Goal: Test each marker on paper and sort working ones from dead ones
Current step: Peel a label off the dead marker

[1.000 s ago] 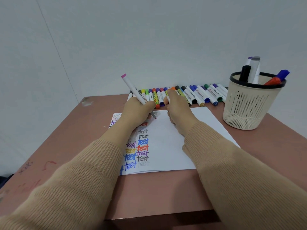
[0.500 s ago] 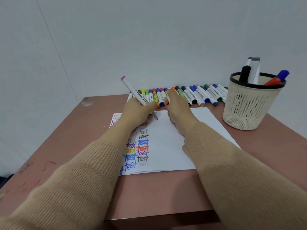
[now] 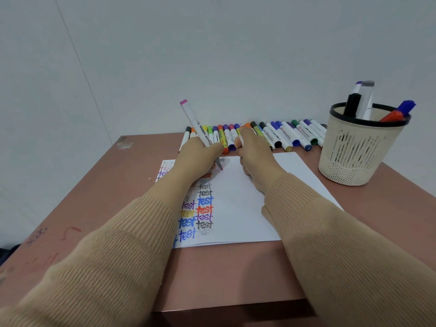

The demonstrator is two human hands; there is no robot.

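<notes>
left hand: my left hand is gripped round the pink-ended marker in a writing hold, fingers curled on the lower barrel.
marker axis: tilted, with the pink end up and away to the left. The nib points down and right, over the top of the paper, just above the second column of "test" words.
contact: can't tell if the nib touches the sheet or sits just off it. Its very end looks red.
right hand: my right hand is curled, pinching a small white piece, probably this marker's cap. It's mostly hidden by my fingers.
key relation: hands are just beside each other and the white piece is right of the nib. I judge recapping is a short swing of the barrel toward my right hand.
sort targets: a row of markers lies along the wall just beyond both hands. The mesh cup is far right on the counter, nearer my right hand and well apart from my left.
hidden: my left wrist covers most of the first column. I can't read which group is working and which is dead.
step: mid-test by my read, no new mark legible yet.
</notes>
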